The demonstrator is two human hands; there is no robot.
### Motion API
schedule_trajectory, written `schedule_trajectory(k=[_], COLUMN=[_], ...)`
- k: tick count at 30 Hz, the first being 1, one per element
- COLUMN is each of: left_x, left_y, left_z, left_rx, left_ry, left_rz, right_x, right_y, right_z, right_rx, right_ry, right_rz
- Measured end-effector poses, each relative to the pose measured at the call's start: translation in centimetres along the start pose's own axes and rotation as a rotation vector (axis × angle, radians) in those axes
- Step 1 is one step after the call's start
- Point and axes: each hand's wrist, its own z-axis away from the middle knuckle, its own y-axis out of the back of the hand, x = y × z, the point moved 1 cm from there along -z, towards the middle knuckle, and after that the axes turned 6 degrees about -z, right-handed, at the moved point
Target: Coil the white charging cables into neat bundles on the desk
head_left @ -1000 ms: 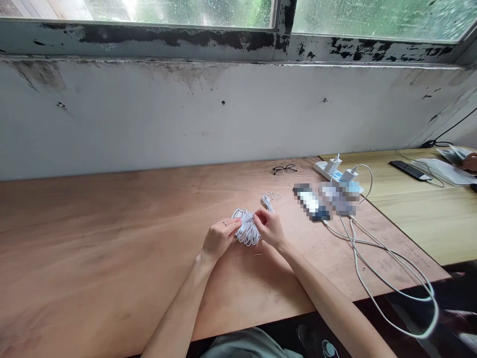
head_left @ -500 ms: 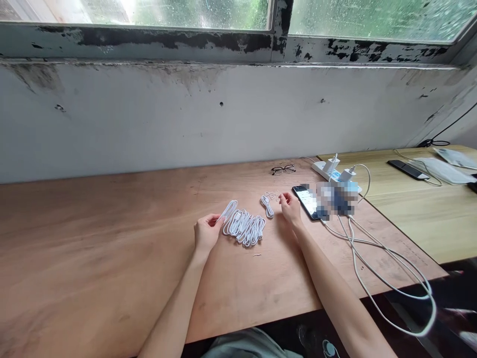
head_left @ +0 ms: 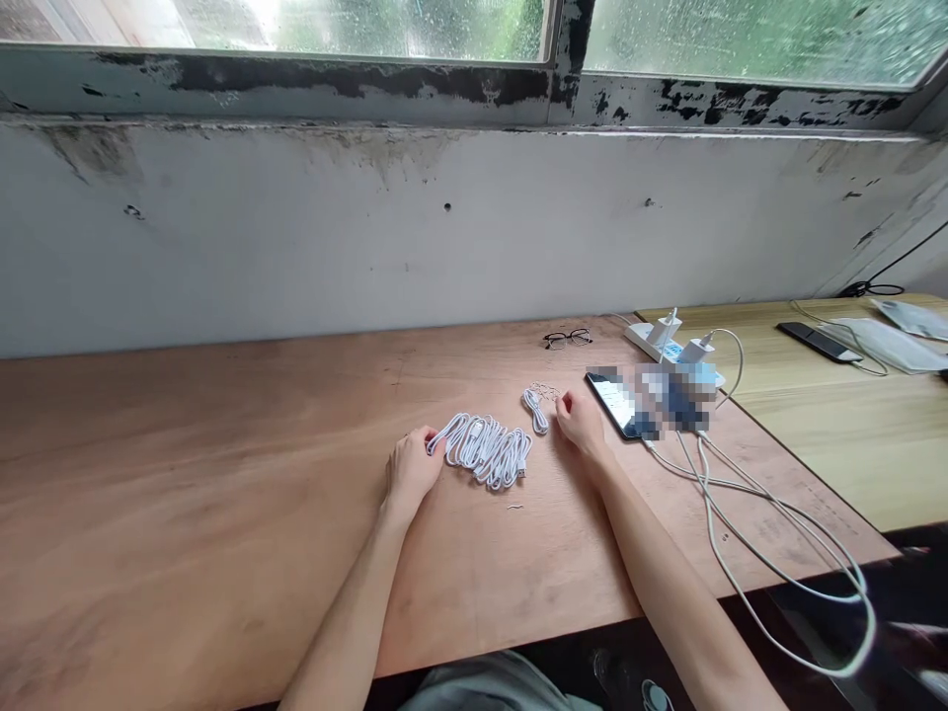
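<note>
left grip (head_left: 413,472) narrow on coiled white cable (head_left: 459,440) (slim, loosely looped), right grip (head_left: 582,422) unclear

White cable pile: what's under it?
Brown tabletop shows around the white cable pile; the left hand is at its left end. Anything directly beneath is covered; can't tell.

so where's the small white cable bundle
In the head view, the small cable bundle sits right of centre, between the larger cable pile and the right hand.

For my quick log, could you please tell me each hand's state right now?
Left hand: closed on coiled white USB cables.
Right hand: curled near the small cable coil; whether it holds anything cannot be told.
</note>
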Motion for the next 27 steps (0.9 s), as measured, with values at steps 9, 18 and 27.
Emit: schedule_trajectory(k=[9, 18, 27], left_x=[0.3, 0.8, 1.0], left_y=[-1.0, -0.5, -0.6], left_z=[0.0, 0.6, 0.7], left_rx=[-0.014, -0.060, -0.047], left_ry=[-0.138, -0.106, -0.086], left_rz=[-0.024, -0.056, -0.086], right_x=[-2.0, -3.2, -4.1], right_y=[0.9, 1.2, 0.8], right_z=[1.8, 3.6, 4.9], right_rx=[-0.064, -0.332, -0.770], right_ry=[0.072, 0.188, 0.082], right_rz=[-0.070, -0.227, -0.412])
